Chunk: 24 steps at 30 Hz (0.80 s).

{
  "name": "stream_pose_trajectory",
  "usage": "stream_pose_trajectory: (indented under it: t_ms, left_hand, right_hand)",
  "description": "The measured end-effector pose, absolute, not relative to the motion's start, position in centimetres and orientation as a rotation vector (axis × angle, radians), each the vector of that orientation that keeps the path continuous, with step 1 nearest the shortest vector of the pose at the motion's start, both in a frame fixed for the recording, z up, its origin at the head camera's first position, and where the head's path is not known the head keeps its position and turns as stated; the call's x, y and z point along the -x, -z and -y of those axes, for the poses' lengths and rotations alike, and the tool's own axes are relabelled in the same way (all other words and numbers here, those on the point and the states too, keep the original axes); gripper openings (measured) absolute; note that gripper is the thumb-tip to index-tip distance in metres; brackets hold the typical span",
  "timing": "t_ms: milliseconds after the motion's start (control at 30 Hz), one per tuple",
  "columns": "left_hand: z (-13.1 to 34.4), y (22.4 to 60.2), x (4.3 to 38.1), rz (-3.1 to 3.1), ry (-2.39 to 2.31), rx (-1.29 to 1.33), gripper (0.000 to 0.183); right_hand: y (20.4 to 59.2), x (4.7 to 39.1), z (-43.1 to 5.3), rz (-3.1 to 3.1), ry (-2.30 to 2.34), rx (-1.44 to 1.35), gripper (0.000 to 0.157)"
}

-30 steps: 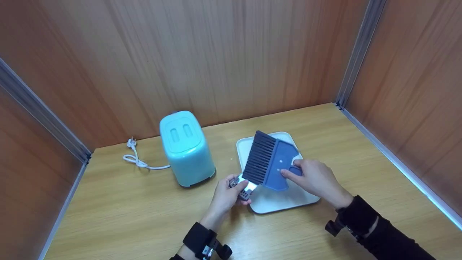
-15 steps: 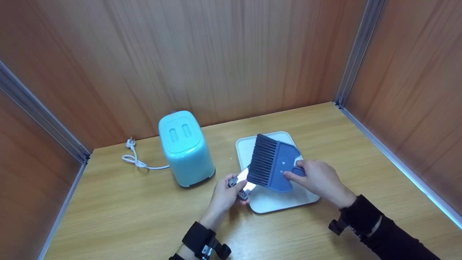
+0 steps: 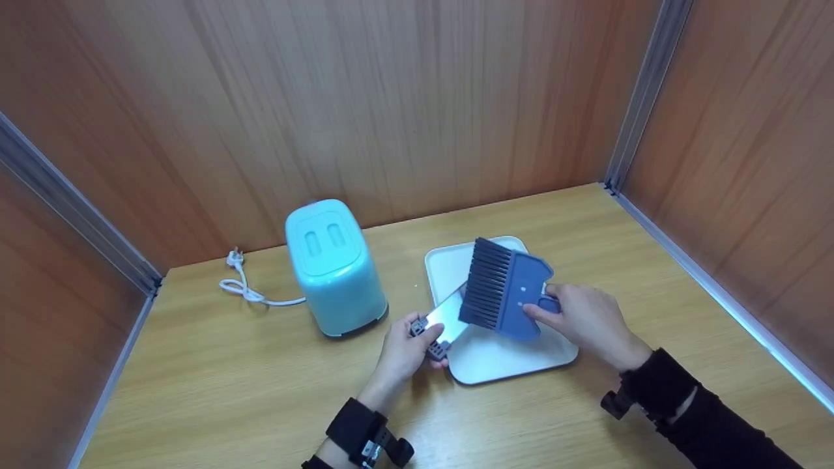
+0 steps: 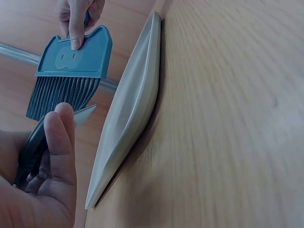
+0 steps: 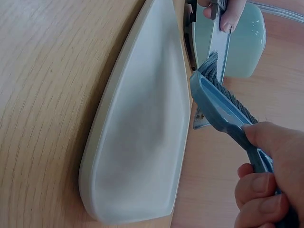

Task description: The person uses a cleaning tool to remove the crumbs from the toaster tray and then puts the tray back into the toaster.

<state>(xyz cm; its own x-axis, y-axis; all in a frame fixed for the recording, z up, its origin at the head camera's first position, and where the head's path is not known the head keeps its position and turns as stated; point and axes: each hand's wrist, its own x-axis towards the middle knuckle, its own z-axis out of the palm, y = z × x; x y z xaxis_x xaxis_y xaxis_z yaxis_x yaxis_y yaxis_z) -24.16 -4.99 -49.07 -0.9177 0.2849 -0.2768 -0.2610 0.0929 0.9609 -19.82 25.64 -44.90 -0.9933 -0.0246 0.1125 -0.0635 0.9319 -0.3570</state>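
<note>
My left hand (image 3: 402, 348) grips the grey slotted end of a toaster crumb tray (image 3: 447, 315), a flat shiny metal plate, between thumb and fingers. My right hand (image 3: 589, 324) holds a blue hand brush (image 3: 519, 293) by its handle. The brush's dark bristles (image 5: 209, 68) lie across the plate in the right wrist view and hide part of it. Below both is a white rectangular tray (image 3: 505, 361) on the table. In the left wrist view, the bristles hang close over the far end of the plate, and small eye marks show on the brush's (image 4: 80, 57) blue body.
A light blue toaster (image 3: 345, 286) with a lid on top stands left of the white tray. Its white cord and plug (image 3: 242, 283) lie on the wooden table (image 3: 273, 371) beside it. Wood panels (image 3: 391, 111) enclose the back and sides.
My right hand has moved the brush rightward along the crumb tray, away from my left hand. More of the shiny plate shows now. The left hand has barely moved.
</note>
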Motion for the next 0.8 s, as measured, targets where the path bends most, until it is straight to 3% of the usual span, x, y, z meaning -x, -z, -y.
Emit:
stream_pose_trajectory:
  t_ms: [600, 800]
  left_hand:
    - [4.6, 48.9, 24.3, -2.026, -1.822, -0.020, 0.017]
    - [4.7, 49.0, 24.1, -2.028, -1.831, -0.056, 0.017]
  right_hand:
    - [44.8, 19.6, -27.2, 2.964, -0.396, 0.020, 0.051]
    - [45.1, 19.4, -27.7, 2.881, -0.332, -0.005, 0.046]
